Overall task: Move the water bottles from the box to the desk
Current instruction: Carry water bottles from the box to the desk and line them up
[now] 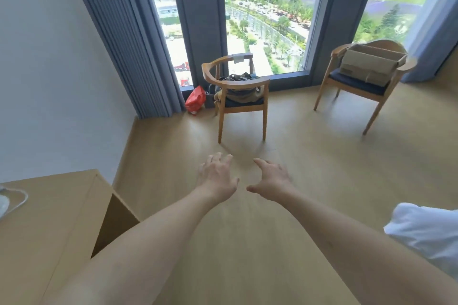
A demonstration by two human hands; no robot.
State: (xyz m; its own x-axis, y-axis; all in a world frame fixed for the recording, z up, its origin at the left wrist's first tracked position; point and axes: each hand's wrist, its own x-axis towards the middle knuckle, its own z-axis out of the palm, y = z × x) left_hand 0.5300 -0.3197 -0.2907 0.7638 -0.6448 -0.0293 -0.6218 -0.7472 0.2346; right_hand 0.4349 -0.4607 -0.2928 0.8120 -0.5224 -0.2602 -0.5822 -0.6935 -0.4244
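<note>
From my head camera, my left hand [218, 176] and right hand [271, 179] reach out over the floor with fingers spread loose, holding nothing, probably ready for a fetch. One cardboard box [370, 64] sits on the seat of the right chair [347, 83] by the window, well apart from me; I can't see any bottles inside. The desk [49, 218] lies at my left. I count two chairs; the left chair [238, 104] carries a bag.
</note>
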